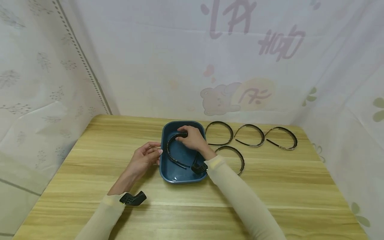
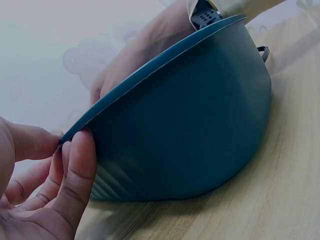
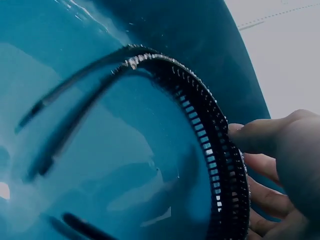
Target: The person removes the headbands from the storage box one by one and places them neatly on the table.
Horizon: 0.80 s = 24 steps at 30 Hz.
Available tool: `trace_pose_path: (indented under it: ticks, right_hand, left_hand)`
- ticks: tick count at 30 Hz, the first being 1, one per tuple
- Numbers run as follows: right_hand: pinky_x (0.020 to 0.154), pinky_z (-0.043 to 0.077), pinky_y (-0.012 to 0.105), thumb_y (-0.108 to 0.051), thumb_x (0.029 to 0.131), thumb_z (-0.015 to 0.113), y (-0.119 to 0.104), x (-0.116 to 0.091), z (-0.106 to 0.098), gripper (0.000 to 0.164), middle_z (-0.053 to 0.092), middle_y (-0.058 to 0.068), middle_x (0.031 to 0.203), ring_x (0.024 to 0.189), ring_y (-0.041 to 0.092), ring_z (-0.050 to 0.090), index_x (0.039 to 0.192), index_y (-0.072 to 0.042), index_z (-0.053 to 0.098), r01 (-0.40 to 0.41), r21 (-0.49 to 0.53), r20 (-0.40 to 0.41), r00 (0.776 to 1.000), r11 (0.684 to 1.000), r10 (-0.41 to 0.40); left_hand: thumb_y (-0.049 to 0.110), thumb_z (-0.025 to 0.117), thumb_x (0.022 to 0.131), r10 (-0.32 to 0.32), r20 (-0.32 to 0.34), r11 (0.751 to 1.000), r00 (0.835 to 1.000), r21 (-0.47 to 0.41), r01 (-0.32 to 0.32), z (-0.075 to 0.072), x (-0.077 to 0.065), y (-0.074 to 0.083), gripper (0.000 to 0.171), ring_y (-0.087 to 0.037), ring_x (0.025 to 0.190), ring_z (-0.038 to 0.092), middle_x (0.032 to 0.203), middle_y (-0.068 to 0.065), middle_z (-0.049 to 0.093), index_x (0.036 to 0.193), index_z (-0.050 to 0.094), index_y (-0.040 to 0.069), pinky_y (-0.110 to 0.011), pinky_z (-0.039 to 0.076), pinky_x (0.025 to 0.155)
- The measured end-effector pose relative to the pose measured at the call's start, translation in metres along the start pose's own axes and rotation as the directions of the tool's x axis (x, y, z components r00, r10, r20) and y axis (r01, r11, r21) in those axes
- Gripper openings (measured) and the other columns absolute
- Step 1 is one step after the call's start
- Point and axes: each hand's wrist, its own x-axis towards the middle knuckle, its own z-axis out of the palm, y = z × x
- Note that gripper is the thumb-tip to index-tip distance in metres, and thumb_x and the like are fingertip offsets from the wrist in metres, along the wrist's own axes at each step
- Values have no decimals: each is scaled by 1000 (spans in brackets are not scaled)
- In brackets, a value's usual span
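Note:
A dark blue plastic basin (image 1: 183, 182) stands on the wooden table. My left hand (image 1: 146, 156) pinches its left rim between thumb and fingers, as the left wrist view also shows. Inside the basin, my right hand (image 1: 192, 137) grips a black toothed headband (image 1: 169, 151) by its curved side. In the right wrist view, a second headband seems to lie against the gripped headband (image 3: 210, 145), since two pairs of ends show. The lower ends are partly out of that view, and the fingertips behind the band are partly hidden.
Several similar headbands lie on the table right of the basin: three in a back row, including the middle headband (image 1: 262, 136) and the far right headband (image 1: 295, 141), and one nearer headband (image 1: 242, 160) partly behind the right forearm. A printed curtain (image 1: 156, 73) hangs behind the table.

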Motion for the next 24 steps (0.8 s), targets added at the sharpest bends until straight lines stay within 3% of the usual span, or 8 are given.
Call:
trace_pose_path:
  ticks: [5,13,24]
  right_hand:
    - [102,55,45,-22,100,67,0,0,1,35,67,11,134,124,29,63,132,-8,67,-22,-24,-14,1000,999,22]
    - [99,57,43,-14,101,66,0,1,1,22,74,9,121,116,28,68,119,-7,74,5,-102,-46,999,995,-10]
    - [95,56,41,-18,101,67,1,-1,4,16,74,6,115,108,25,67,111,-15,79,44,-94,-148,987,995,-58]
  left_hand:
    - [6,63,101,5,2,1000,1000,5,-5,-1,0,1,41,-9,71,63,89,4,67,137,47,-6,-23,58,67]
    - [5,63,101,12,6,1000,1000,-3,-12,-2,0,0,40,-10,69,62,89,2,66,136,48,-6,-23,58,66]
    - [8,63,102,10,8,1000,1000,2,-10,-3,0,-2,43,-10,69,63,92,1,66,138,47,-7,-23,58,67]
